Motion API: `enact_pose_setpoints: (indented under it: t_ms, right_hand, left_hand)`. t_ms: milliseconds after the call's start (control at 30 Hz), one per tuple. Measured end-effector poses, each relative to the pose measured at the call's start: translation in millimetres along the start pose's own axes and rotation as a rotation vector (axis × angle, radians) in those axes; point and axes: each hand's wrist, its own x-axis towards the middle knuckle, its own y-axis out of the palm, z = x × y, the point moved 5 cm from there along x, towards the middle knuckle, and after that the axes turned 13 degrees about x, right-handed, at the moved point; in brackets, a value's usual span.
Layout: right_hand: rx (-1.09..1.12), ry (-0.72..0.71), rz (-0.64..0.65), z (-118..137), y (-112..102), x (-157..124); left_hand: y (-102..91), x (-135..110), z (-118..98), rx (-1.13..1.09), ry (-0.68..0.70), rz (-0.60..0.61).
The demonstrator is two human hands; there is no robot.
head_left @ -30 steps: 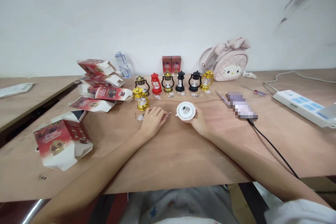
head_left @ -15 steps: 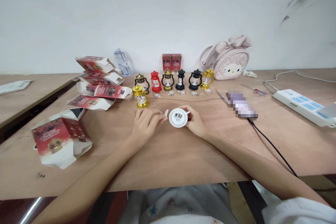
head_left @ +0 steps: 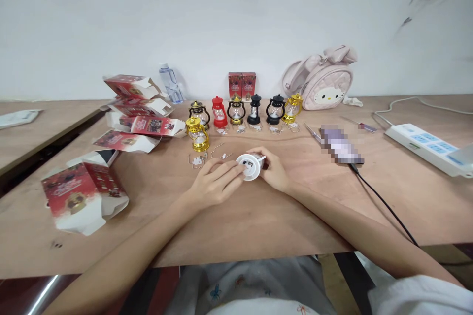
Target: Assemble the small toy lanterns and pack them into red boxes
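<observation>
My right hand [head_left: 274,170] is wrapped round a small white lantern [head_left: 255,174], its round base tilted toward me and its handle sticking out at the right. An open compartment with dark and metallic parts shows in the base. My left hand [head_left: 219,180] reaches the base from the left, thumb and fingertips drawn together at the compartment. Whatever those fingertips pinch is too small or hidden. Bent wires with a small white piece [head_left: 197,161] lie on the table just beyond my left hand, and another white bit [head_left: 224,156] lies nearby.
Behind my hands stand a gold lantern [head_left: 198,137], a red lantern [head_left: 219,114] and several others, with wire pieces before them. Opened red boxes [head_left: 84,197] are at left. A phone [head_left: 338,143], a screwdriver [head_left: 364,127], a power strip [head_left: 424,146] and a pink bag [head_left: 325,83] are at right.
My left hand has moved right, from over the wire pieces to the lantern's base. Those wires are now uncovered. The right hand keeps the lantern in nearly the same place, turned slightly.
</observation>
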Motion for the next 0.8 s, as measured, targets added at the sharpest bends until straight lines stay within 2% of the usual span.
enact_pose_setpoints:
  t_ms: [400, 633, 800]
  right_hand:
    - [0.004, -0.013, -0.003, 0.2, -0.1, 0.3]
    - [-0.002, -0.019, -0.004, -2.8, -1.1, 0.1]
    - [-0.003, -0.005, -0.003, -1.9, -0.7, -0.2]
  left_hand:
    - [-5.2, -0.7, -0.4, -0.004, -0.036, -0.035]
    - [-3.6, 1.2, 1.3, -0.006, -0.110, -0.040]
    - [-6.2, 1.4, -0.7, 0.017, -0.093, -0.042]
